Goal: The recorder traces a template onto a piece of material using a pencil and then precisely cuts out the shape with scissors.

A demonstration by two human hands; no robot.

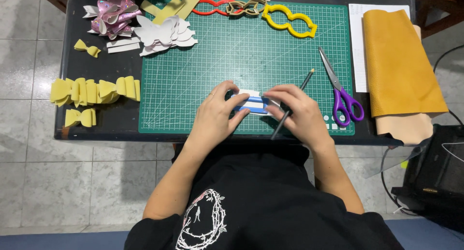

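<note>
A small white and blue strip piece (252, 103) lies on the green cutting mat (241, 57) near its front edge. My left hand (216, 115) pinches its left end with thumb and fingers. My right hand (298, 113) presses on its right end and also holds a dark pencil (293, 104) that slants up to the right across the mat. Both hands meet over the piece, which they partly hide.
Purple-handled scissors (341, 93) lie right of my hands. A yellow leather sheet (399, 61) covers the table's right side. Yellow (289, 20) and red (212, 6) templates, white cutouts (164, 33), a pink glitter bow (112, 17) and yellow bow pieces (95, 90) sit at the back and left.
</note>
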